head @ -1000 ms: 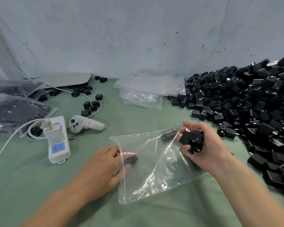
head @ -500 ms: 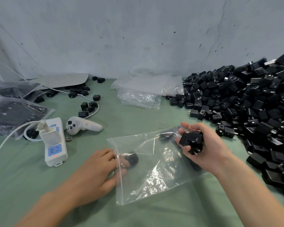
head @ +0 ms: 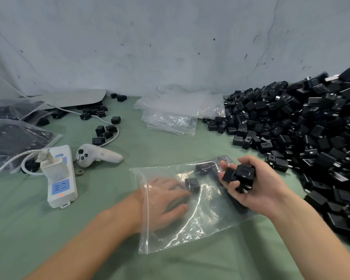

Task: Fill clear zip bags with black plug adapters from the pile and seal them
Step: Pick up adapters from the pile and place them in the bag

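The clear zip bag (head: 190, 229) is lying flat on the green table (head: 129, 259), with its open mouth on the left. A moment ago the left hand (head: 166, 197) was waiting at the mouth of the bag. Now it is reaching right inside, and it is showing through the plastic. Its fingertips are touching one black adapter (head: 192, 184) in the middle of the bag. The hand is blurry, so I cannot tell if it is pinching the adapter or just pushing it. A second adapter (head: 204, 168) is lying deeper in the bag, near its far edge.

The right hand (head: 251, 182) is waiting over the right edge of the bag. Its fingers are curling tight round a bunch of adapters (head: 238, 174). It is staying where it was.

So the filling is only just starting. The bunch probably needs to go in next, and the bag is not zipped yet.

The big pile (head: 311, 128) is sitting to the right of the bag. A stack of empty bags (head: 170, 116) is lying behind the bag. A white power strip (head: 61, 178) is sitting to its left.
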The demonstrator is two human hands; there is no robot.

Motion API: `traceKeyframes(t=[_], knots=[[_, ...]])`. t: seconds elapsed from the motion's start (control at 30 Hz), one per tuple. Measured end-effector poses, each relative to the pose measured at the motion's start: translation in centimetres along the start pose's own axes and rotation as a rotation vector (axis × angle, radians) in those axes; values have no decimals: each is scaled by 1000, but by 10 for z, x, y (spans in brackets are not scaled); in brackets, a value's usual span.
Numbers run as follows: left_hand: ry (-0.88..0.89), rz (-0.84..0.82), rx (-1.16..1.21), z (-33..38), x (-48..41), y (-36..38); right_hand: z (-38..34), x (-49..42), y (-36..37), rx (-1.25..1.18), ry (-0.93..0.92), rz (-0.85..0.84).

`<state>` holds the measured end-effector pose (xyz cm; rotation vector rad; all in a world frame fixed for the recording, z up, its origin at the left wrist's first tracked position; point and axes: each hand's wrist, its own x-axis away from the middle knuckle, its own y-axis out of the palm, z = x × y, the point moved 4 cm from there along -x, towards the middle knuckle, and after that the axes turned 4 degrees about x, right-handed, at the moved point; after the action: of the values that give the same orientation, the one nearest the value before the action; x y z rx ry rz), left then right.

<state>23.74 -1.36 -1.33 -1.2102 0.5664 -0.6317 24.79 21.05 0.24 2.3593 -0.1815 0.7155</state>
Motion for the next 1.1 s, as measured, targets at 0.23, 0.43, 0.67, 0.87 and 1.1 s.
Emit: traceKeyframes(t=[0.23, 0.43, 0.67, 0.87, 1.1], knots=[[52, 54, -9, 10, -26, 8, -1, 2, -1, -43, 35, -26], [31, 40, -10, 18, -43, 14, -2, 1, -4, -38, 57, -43], [-6, -1, -31, 20, -53, 22, -2, 0, -6, -48, 57, -53], [-30, -6, -22, 22, -55, 29, 0, -1, -8, -18, 63, -47], [-37, 105, 159, 8, -24, -1, 3, 1, -2, -95, 21, -39]])
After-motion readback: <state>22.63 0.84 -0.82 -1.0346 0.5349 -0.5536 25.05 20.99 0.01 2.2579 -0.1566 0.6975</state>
